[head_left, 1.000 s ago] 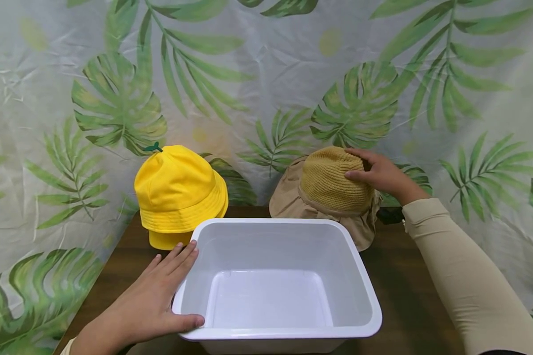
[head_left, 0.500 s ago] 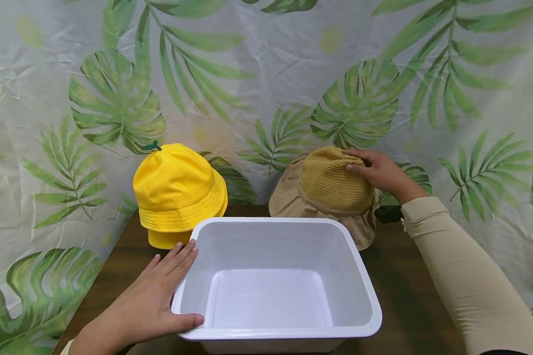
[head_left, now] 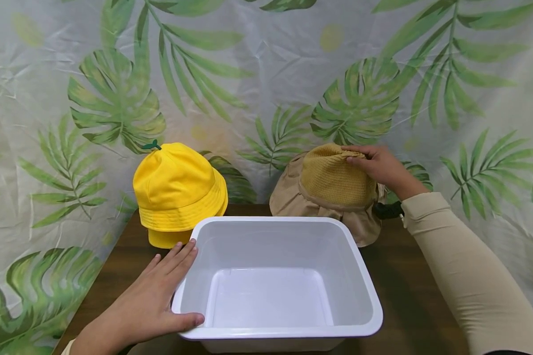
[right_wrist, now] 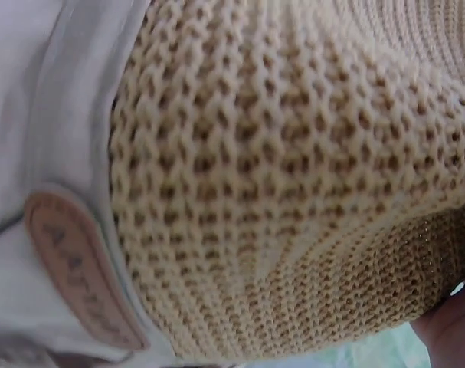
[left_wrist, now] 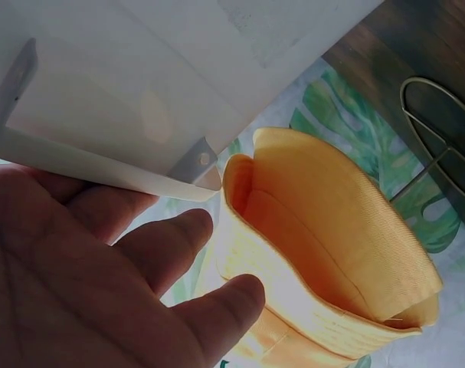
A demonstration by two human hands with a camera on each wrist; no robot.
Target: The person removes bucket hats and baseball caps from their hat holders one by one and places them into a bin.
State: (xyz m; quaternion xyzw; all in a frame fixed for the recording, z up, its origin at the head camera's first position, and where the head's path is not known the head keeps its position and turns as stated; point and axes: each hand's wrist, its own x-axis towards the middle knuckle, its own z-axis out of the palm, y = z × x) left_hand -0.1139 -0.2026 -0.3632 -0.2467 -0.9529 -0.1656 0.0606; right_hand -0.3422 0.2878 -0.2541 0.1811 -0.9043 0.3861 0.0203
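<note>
Pinching the knit hat (head_left: 333,180) — brown label (right_wrist: 86,272), lettering blurred — is the right grip (head_left: 384,167), the left grip (head_left: 160,296) outspread.

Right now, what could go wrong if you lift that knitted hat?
The right hand pinches the knitted hat by its crown, so it might stretch or slip. Its wide brim could catch on the white tub in front. The left hand, touching the tub, might bump the yellow hat nearby.
</note>
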